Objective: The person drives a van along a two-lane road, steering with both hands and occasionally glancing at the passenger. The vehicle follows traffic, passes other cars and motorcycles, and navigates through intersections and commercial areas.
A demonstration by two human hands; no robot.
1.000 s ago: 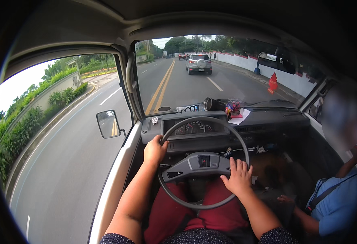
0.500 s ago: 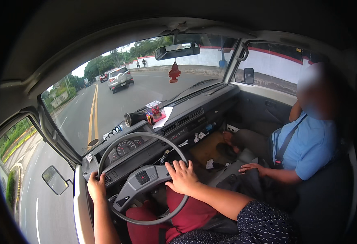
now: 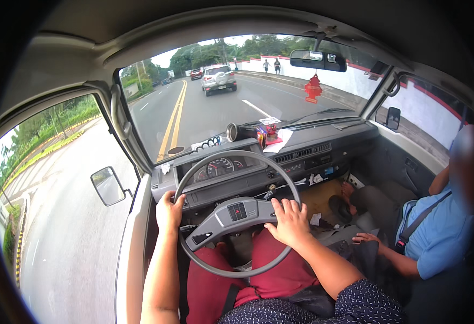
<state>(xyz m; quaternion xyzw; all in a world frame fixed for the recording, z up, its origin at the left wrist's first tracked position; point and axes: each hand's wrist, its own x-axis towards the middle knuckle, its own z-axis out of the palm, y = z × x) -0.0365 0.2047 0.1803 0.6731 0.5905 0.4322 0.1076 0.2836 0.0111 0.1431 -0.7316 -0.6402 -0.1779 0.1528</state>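
Observation:
My left hand [image 3: 169, 211] is wrapped round the left side of the grey steering wheel [image 3: 222, 268], its thumb along the inner edge. On the wheel's right side, my right hand [image 3: 291, 222] rests palm down with its fingers spread over the rim and the end of the spoke. The spoke slopes up slightly toward the right. Behind the wheel sits the instrument cluster [image 3: 219, 167] with its round dials.
A silver SUV [image 3: 218, 79] is ahead on the road, right of double yellow lines [image 3: 173, 121]. Two people walk beside a white wall [image 3: 285, 67]. A passenger in a blue shirt [image 3: 443, 235] sits at right. A dark cylinder [image 3: 242, 132] and papers lie on the dashboard; a red tree-shaped hanger [image 3: 312, 89] dangles.
The view has swung left and levelled, so the cabin and road appear farther right. Both hands keep their places on the wheel. The roadside walkers look closer.

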